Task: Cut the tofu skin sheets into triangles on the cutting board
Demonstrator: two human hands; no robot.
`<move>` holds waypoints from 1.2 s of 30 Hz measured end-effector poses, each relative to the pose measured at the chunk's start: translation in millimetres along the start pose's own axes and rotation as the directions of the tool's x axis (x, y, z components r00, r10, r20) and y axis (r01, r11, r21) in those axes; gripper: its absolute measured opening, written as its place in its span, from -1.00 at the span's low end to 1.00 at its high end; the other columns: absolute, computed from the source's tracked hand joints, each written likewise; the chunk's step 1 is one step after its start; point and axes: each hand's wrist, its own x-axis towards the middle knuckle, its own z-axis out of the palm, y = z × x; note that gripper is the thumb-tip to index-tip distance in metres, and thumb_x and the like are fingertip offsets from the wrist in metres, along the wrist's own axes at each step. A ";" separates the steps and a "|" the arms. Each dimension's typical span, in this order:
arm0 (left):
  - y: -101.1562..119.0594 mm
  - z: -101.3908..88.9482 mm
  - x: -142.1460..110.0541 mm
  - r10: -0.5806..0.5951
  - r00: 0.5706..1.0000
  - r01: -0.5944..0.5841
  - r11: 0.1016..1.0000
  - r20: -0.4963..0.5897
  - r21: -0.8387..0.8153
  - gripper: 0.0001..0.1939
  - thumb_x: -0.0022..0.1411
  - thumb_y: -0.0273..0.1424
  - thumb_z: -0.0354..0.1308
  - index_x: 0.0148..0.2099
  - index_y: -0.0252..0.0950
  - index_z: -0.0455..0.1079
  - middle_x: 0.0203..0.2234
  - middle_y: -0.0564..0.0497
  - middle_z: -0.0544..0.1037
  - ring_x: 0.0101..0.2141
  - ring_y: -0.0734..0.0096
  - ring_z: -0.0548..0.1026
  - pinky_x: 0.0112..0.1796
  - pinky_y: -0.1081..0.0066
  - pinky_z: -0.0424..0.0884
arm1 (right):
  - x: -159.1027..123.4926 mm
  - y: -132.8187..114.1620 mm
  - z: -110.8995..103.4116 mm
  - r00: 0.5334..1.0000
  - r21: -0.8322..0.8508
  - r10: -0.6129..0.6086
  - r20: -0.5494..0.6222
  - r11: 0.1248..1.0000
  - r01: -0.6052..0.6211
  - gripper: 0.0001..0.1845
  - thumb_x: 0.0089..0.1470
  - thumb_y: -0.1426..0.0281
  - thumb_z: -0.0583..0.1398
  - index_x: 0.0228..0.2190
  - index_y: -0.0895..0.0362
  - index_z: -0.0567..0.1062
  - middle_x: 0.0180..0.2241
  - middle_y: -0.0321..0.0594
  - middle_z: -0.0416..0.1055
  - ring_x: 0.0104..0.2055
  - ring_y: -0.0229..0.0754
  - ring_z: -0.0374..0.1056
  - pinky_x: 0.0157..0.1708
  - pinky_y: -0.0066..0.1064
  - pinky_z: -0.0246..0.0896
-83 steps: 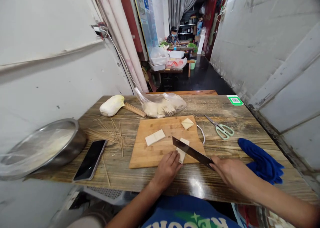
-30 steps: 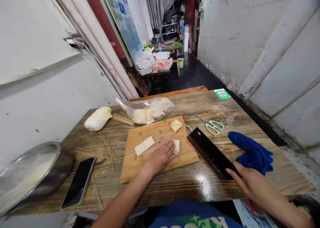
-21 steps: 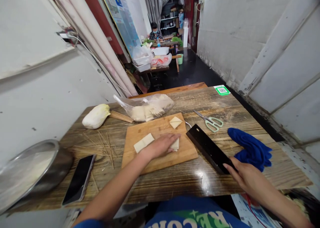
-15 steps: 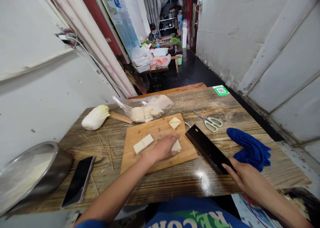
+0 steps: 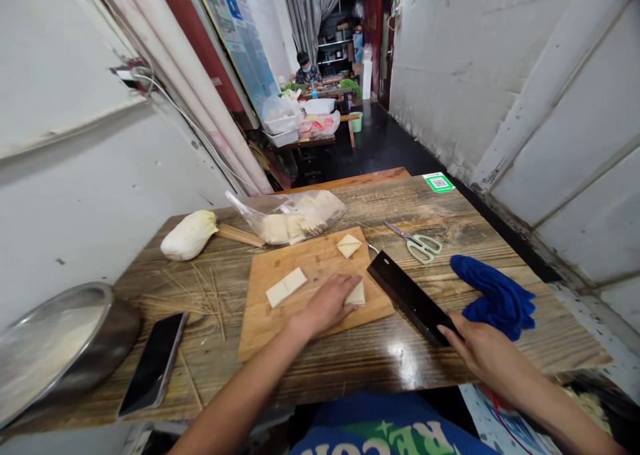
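On the wooden cutting board (image 5: pixel 270 322), my left hand (image 5: pixel 327 305) holds a cream-coloured tofu sheet (image 5: pixel 357 295), with fingers over its left edge and the thumb along its near side. Part of that piece is hidden under the hand. To the left lies a rectangular tofu sheet (image 5: pixel 287 287), and farther back a smaller square one (image 5: pixel 349 245) with a diagonal line across it. My right hand (image 5: pixel 473 345) is closed round the handle end of a dark cleaver (image 5: pixel 407 295), whose blade lies low, just right of the board.
Green-handled scissors (image 5: pixel 423 247), a blue glove-like cloth (image 5: pixel 493 298), a plastic bag of tofu sheets (image 5: pixel 295 220), a cabbage (image 5: pixel 190 235), bamboo sticks (image 5: pixel 200 295), a phone (image 5: pixel 153 365) and a metal basin (image 5: pixel 117 328) surround the board. Another person (image 5: pixel 307 75) sits far back.
My left hand shows a slight shift of its fingers on the tofu sheet. The cleaver stays in my right hand, almost unmoved; the whole view has shifted slightly.
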 end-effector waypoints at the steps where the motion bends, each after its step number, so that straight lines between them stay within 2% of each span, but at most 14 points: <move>1: 0.0 -0.2 0.8 0.005 1.000 -0.005 1.000 0.007 0.003 -0.45 0.16 -0.36 0.17 0.19 -0.30 0.19 -0.05 -0.18 0.47 -0.06 0.15 0.43 -0.03 0.19 0.37 | -0.5 -0.8 -0.7 1.000 0.007 0.004 0.007 1.000 -0.004 -0.68 0.27 0.29 -0.11 -0.38 0.15 0.33 -0.61 -0.20 0.42 -0.58 -0.10 0.42 -0.57 -0.40 0.10; 4: -0.6 1.2 -1.2 0.002 1.000 -0.002 1.000 -0.015 0.010 -0.39 0.14 -0.35 0.18 0.22 -0.29 0.14 0.02 -0.22 0.42 0.01 0.13 0.39 0.00 0.16 0.36 | -0.8 -3.3 -3.9 1.000 0.031 0.008 0.021 0.999 -0.009 -0.70 0.26 0.30 -0.10 -0.38 0.15 0.33 -0.61 -0.22 0.42 -0.58 -0.12 0.42 -0.58 -0.41 0.09; 7: -0.1 10.5 -11.2 -0.005 0.988 0.016 0.997 -0.153 0.072 -0.37 0.12 -0.36 0.21 0.21 -0.31 0.13 0.13 -0.29 0.29 0.12 0.06 0.27 0.05 0.08 0.31 | 0.5 -5.2 -7.8 1.000 0.017 -0.008 0.019 1.000 0.008 -0.71 0.26 0.31 -0.10 -0.33 0.16 0.33 -0.60 -0.20 0.44 -0.57 -0.11 0.42 -0.57 -0.41 0.08; 9: 0.5 21.7 -20.5 0.039 0.962 0.001 0.989 -0.271 0.146 -0.51 0.18 -0.39 0.15 0.16 -0.31 0.20 0.10 -0.30 0.32 0.11 0.05 0.28 0.03 0.06 0.34 | 2.9 -7.0 -10.5 0.999 -0.024 -0.029 0.014 0.999 0.029 -0.71 0.27 0.31 -0.11 -0.33 0.16 0.32 -0.61 -0.21 0.43 -0.58 -0.10 0.41 -0.58 -0.40 0.05; 11: 0.6 34.6 -29.8 0.111 0.932 -0.041 0.978 -0.345 0.204 -0.65 0.27 -0.44 0.03 0.10 -0.29 0.26 0.01 -0.25 0.41 0.07 0.11 0.35 -0.02 0.09 0.39 | 6.9 -9.9 -13.1 0.998 -0.065 -0.055 0.020 0.996 0.056 -0.71 0.27 0.32 -0.12 -0.36 0.15 0.30 -0.63 -0.22 0.41 -0.60 -0.11 0.41 -0.60 -0.41 0.01; 15: -0.6 52.7 -40.7 0.188 0.891 -0.085 0.963 -0.414 0.255 -0.63 0.32 -0.53 -0.11 0.15 -0.28 0.20 -0.01 -0.22 0.44 0.07 0.17 0.35 -0.03 0.13 0.42 | 20.0 -18.7 -16.8 0.996 -0.139 -0.073 0.055 0.987 0.080 -0.73 0.27 0.34 -0.12 -0.37 0.15 0.28 -0.65 -0.21 0.41 -0.63 -0.12 0.39 -0.63 -0.41 -0.12; 20: -1.9 52.2 -40.1 0.208 0.878 -0.072 0.948 -0.430 0.310 -0.65 0.31 -0.54 -0.10 0.12 -0.33 0.24 -0.03 -0.25 0.46 0.06 0.16 0.38 -0.06 0.18 0.45 | 34.3 -26.2 -19.6 0.988 -0.184 -0.082 0.128 0.977 0.105 -0.79 0.25 0.40 -0.09 -0.38 0.15 0.26 -0.68 -0.23 0.40 -0.66 -0.15 0.37 -0.65 -0.41 -0.24; 28: -2.4 53.3 -41.7 0.238 0.853 -0.106 0.950 -0.464 0.293 -0.66 0.31 -0.56 -0.10 0.10 -0.37 0.26 -0.04 -0.26 0.46 0.07 0.16 0.36 -0.02 0.19 0.43 | 43.1 -20.6 -29.1 0.960 -0.203 -0.170 0.224 0.955 0.217 -0.81 0.22 0.45 -0.06 -0.41 0.15 0.27 -0.63 -0.22 0.41 -0.60 -0.16 0.39 -0.62 -0.41 -0.25; 33: -4.6 57.0 -39.6 0.242 0.820 -0.119 0.958 -0.519 0.259 -0.70 0.30 -0.48 -0.01 0.07 -0.34 0.30 -0.05 -0.22 0.46 0.03 0.17 0.39 -0.06 0.19 0.46 | 47.1 -21.0 -39.1 0.959 -0.211 -0.120 0.256 0.961 0.177 -0.82 0.24 0.43 -0.05 -0.38 0.17 0.28 -0.60 -0.18 0.44 -0.56 -0.14 0.41 -0.61 -0.40 -0.22; 36: -3.6 56.5 -38.2 0.215 0.823 -0.105 0.967 -0.526 0.230 -0.70 0.30 -0.47 -0.01 0.08 -0.27 0.30 -0.07 -0.16 0.46 0.00 0.21 0.40 -0.08 0.20 0.47 | 44.3 -29.4 -44.1 0.966 -0.236 -0.087 0.242 0.961 0.146 -0.79 0.26 0.39 -0.09 -0.34 0.19 0.27 -0.62 -0.18 0.42 -0.57 -0.11 0.41 -0.62 -0.39 -0.24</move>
